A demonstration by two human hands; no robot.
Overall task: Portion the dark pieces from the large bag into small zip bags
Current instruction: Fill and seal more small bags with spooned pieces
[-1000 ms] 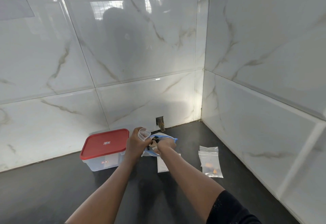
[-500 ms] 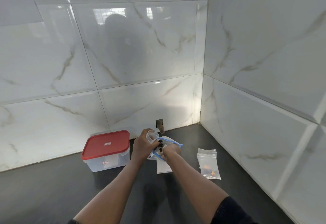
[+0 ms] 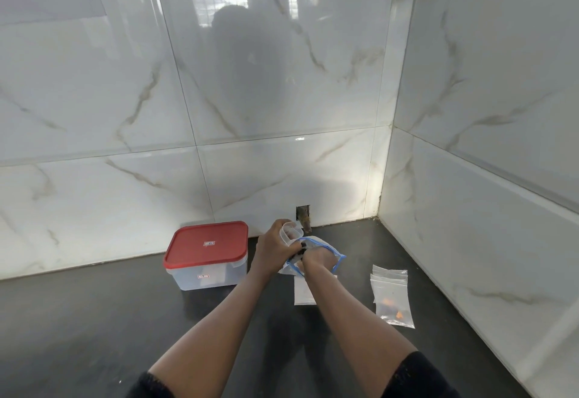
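On the dark counter near the back wall, my left hand [image 3: 272, 248] grips a small clear zip bag [image 3: 289, 232] by its open mouth. Right beside it, my right hand [image 3: 315, 260] reaches into the large blue-edged bag [image 3: 336, 258], fingers closed around dark pieces [image 3: 301, 248] at the point where the two hands meet. The large bag lies crumpled under both hands and is mostly hidden. An empty small zip bag [image 3: 303, 292] lies flat just below my right wrist.
A clear box with a red lid [image 3: 206, 245] stands left of my hands. Small zip bags [image 3: 391, 295], one holding a few orange and dark bits, lie to the right. Marble-tiled walls meet in a corner at the back right. A small hole [image 3: 302, 213] is in the wall.
Both hands stay together over the bags. The small bag's mouth in my left hand has tipped closer to my right hand. The camera has dipped slightly.
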